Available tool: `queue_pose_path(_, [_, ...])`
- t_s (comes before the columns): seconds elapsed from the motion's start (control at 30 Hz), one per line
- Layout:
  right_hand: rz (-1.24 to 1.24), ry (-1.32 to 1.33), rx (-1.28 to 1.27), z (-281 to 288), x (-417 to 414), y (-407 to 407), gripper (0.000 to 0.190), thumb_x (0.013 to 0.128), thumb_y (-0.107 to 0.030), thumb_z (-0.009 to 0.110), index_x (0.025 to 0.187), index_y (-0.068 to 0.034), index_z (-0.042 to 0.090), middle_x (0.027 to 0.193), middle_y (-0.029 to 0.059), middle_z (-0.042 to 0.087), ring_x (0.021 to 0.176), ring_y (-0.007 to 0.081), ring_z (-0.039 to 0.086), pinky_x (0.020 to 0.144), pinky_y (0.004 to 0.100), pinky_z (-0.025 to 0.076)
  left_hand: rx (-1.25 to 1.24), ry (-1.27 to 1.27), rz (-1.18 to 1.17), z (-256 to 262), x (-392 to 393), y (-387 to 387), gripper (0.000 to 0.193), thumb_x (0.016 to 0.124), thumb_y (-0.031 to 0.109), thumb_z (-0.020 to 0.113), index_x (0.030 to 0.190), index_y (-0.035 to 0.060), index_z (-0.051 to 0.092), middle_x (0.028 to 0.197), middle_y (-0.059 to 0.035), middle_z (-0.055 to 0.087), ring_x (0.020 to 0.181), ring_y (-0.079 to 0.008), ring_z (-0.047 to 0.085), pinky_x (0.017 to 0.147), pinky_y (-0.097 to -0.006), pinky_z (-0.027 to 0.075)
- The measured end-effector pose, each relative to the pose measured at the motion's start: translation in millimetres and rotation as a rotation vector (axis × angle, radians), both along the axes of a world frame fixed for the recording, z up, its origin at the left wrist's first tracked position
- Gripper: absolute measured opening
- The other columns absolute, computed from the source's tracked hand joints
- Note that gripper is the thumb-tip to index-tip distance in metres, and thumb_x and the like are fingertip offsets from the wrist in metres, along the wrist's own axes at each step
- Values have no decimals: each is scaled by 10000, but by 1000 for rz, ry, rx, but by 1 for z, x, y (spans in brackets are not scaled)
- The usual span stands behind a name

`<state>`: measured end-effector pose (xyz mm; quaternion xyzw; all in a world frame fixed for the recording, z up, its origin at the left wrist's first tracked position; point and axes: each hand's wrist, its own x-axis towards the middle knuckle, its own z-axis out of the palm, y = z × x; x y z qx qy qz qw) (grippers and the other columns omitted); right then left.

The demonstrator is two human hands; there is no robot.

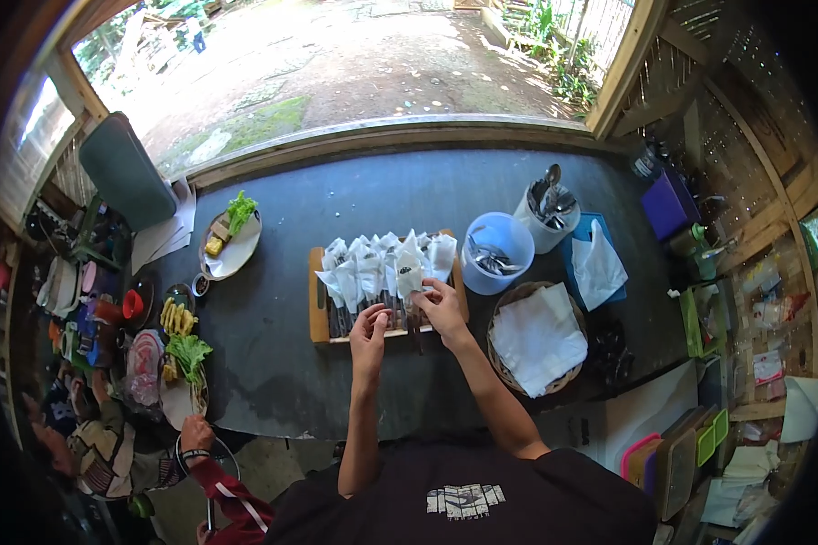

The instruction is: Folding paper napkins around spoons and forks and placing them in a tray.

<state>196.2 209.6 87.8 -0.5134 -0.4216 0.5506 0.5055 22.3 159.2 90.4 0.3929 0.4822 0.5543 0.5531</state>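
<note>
My right hand (440, 306) pinches a napkin-wrapped cutlery bundle (409, 276) over the right half of a wooden tray (319, 320). Dark handles stick out below the white paper. My left hand (369, 330) is just to the left, fingers curled and thumb apart, with nothing visible in it. Several similar wrapped bundles (366, 269) lie side by side in the tray. To the right, a blue-white plastic tub (496, 276) holds spoons or forks. Behind it a whitish tub (552, 221) holds more cutlery. A wicker basket (581, 368) bears a stack of white napkins (538, 337).
At the left stand an oval plate (245, 255) with lettuce and other food, and a small sauce bowl (201, 285). A co-worker's hand (198, 434) touches another food plate (177, 402) at the table's left edge. A blue tray (617, 293) with a white napkin lies at right.
</note>
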Motion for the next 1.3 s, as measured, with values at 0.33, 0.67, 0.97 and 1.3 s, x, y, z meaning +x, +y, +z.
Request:
queue_pose_path(0.33, [-121, -764, 60, -5, -66, 61, 333, 879, -206, 775, 1186, -98, 707, 953, 177, 761, 893, 397, 730, 827, 512, 556, -47, 319, 101, -1, -19, 49, 282, 1052, 155, 604, 1294, 20, 655, 1174, -102, 736, 1068, -137, 675, 878, -276, 528])
queue_pose_path(0.67, [-217, -957, 398, 20, -47, 24, 478, 931, -227, 737, 1351, -87, 557, 989, 93, 641, 963, 305, 633, 816, 440, 531, 25, 357, 77, -11, -12, 39, 287, 1042, 160, 621, 1276, 0, 663, 1121, -106, 739, 1001, -155, 687, 886, -295, 540])
queue_pose_path(0.97, [-452, -867, 566, 80, 41, -41, 95, 937, -78, 678, 1022, -53, 713, 918, 112, 665, 908, 314, 632, 807, 437, 501, 103, 331, -7, 20, 38, 13, 273, 1033, 164, 630, 1251, 7, 679, 1106, -75, 751, 1003, -144, 682, 871, -283, 525])
queue_pose_path(1.3, [-538, -954, 445, 84, 125, -64, 125, 936, -75, 680, 1057, -58, 711, 921, 87, 652, 904, 279, 608, 830, 424, 495, 516, 634, 22, 45, 118, 45, 197, 957, 118, 699, 1131, 26, 717, 1033, -130, 707, 973, -282, 639, 886, -395, 504])
